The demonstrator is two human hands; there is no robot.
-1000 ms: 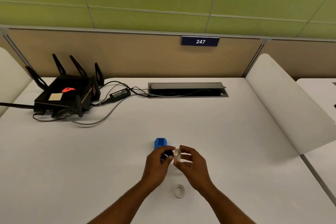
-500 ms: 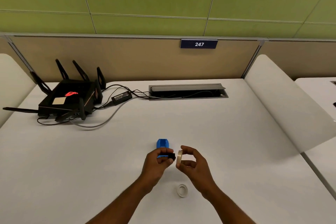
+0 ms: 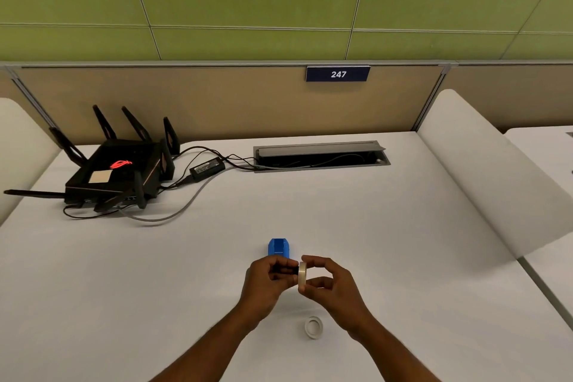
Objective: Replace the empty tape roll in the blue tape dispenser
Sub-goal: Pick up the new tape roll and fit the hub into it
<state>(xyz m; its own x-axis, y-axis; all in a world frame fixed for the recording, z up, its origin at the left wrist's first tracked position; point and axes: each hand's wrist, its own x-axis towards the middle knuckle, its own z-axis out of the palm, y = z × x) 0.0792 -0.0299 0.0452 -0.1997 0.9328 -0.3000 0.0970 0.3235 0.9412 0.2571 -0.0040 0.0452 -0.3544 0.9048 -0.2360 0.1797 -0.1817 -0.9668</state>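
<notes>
The blue tape dispenser (image 3: 279, 247) stands on the white desk (image 3: 372, 226) just beyond my hands. My left hand (image 3: 267, 281) pinches a small black spindle (image 3: 286, 270), mostly hidden by my fingers. My right hand (image 3: 330, 284) holds a pale tape roll (image 3: 302, 277) on edge between thumb and fingers, its face right against the spindle's end. A white empty tape core (image 3: 313, 327) lies flat on the desk below my right wrist.
A black router (image 3: 114, 170) with antennas, a power brick (image 3: 207, 167) and cables sit at the back left. A cable hatch (image 3: 321, 153) is sunk in the desk's back middle. White side dividers rise at the left and right (image 3: 483, 177).
My two hands have drawn closer, so the tape roll now meets the black spindle. The camera has tilted slightly; the dispenser and empty core stay put.
</notes>
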